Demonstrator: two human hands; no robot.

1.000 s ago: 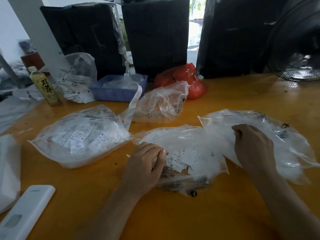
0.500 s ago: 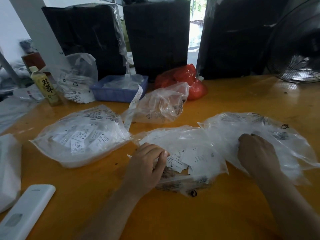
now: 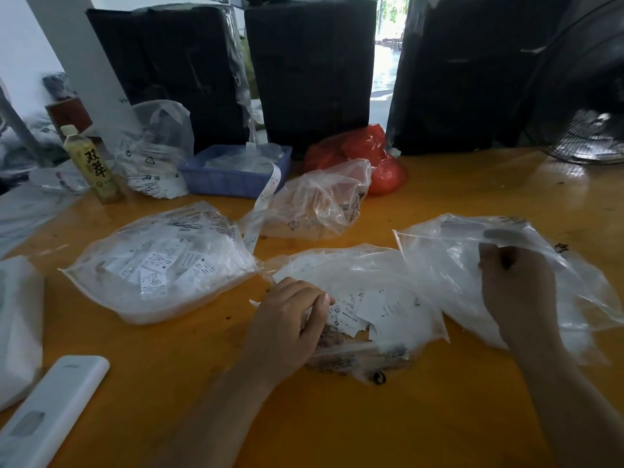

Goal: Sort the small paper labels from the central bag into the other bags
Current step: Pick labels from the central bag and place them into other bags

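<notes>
The central clear bag (image 3: 368,275) lies open on the orange table, with small white paper labels (image 3: 363,310) spilling at its mouth. My left hand (image 3: 290,322) rests at that mouth, fingers curled over the bag's edge and the labels. To the right lies another clear bag (image 3: 449,258); my right hand (image 3: 516,288) is inside its opening, fingers curled, with the film draped over it. Whether it holds a label I cannot tell. A full bag of labels (image 3: 162,265) lies to the left. A fourth clear bag (image 3: 314,201) sits behind.
A blue tray (image 3: 233,177) with a paper strip hanging out, a red bag (image 3: 371,157), a tea bottle (image 3: 91,163) and another clear bag (image 3: 152,150) stand at the back. A white remote-like device (image 3: 50,410) lies front left. Black bundles and a fan (image 3: 587,96) stand behind.
My right hand has slid further right and deeper into the right bag, and the bag's upper film has lifted over it. The left hand has stayed at the central bag.
</notes>
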